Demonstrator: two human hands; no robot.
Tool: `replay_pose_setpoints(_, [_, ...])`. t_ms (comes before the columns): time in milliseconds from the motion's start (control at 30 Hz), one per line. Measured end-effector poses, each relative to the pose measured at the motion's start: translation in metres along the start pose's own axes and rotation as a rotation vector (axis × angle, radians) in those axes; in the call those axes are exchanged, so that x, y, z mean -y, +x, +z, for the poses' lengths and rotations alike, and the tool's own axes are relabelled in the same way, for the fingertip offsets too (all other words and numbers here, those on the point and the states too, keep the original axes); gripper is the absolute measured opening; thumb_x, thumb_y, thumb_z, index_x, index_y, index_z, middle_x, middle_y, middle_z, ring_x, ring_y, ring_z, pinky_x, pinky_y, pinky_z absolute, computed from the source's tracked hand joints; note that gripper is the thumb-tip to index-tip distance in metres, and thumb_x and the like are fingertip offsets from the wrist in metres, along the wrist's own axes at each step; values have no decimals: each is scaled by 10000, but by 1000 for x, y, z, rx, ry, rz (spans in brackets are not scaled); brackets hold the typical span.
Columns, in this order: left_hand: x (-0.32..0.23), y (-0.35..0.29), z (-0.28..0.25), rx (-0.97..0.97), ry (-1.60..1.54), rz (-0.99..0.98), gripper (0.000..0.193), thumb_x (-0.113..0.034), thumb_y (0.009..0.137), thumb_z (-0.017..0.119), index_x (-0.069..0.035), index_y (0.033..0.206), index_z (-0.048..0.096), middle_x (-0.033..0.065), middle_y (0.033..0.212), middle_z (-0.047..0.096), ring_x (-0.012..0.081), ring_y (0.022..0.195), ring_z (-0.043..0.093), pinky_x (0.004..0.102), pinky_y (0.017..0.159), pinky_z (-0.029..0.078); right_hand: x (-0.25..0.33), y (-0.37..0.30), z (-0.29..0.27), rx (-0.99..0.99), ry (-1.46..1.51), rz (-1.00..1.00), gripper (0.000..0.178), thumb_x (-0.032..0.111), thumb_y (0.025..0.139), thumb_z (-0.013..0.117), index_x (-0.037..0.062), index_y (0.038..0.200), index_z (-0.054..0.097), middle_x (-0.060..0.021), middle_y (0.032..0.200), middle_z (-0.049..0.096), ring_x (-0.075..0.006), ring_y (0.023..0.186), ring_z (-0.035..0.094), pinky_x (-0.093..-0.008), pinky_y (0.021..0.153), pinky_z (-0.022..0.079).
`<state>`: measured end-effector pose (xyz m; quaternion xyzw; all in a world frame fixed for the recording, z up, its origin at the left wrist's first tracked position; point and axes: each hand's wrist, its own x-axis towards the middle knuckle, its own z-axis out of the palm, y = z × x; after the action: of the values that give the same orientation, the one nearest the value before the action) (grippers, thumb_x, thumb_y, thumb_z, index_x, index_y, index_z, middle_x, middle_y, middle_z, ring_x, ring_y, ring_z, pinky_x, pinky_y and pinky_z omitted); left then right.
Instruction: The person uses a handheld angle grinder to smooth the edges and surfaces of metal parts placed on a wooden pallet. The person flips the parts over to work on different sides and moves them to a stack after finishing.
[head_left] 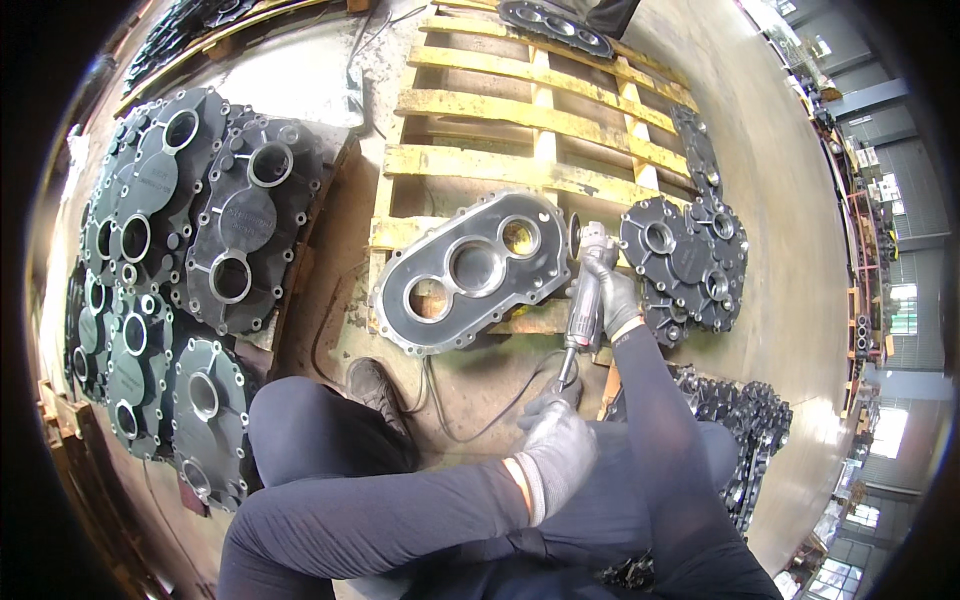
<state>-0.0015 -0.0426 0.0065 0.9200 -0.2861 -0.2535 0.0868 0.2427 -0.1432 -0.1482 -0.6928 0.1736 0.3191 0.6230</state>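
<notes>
Yellow wooden pallet [470,162] supports three-bore cover casting [480,306]; left hand [562,442] and right hand [619,296] clasp angle grinder [584,312], presumably for steadiness.

- One head-worn fisheye view, facing down
- Left hand [560,452] and right hand [619,294] near; pallet [470,107] farther
- View's right edge bent, perhaps too small to read

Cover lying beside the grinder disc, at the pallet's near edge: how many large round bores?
3 in the cover, in a diagonal row: lower-left bore, middle bore, upper-right bore. None looks hidden.
</notes>
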Motion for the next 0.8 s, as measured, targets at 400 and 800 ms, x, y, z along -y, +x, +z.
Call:
replay_pose_setpoints(400, [5, -11, -14, 0, -25, -32, 179, -170, 904, 665, -137, 983, 822, 21, 899, 770, 237, 839, 746, 465, 664, 527, 18, 28, 23, 45, -69, -33, 494, 326, 893, 826, -12, 1203, 642, -166, 873, 738, -285, 669, 740, -401, 590, 628])
replay_pose_setpoints(800, [1, -1, -16, -25, -11, 57, 184, -188, 893, 694, -127, 1006, 827, 30, 905, 789, 272, 839, 766, 463, 692, 588, 45, 86, 0, 47, -247, -93, 509, 309, 863, 850, -63, 1137, 637, -180, 842, 733, -314, 649, 740, -430, 599, 637])
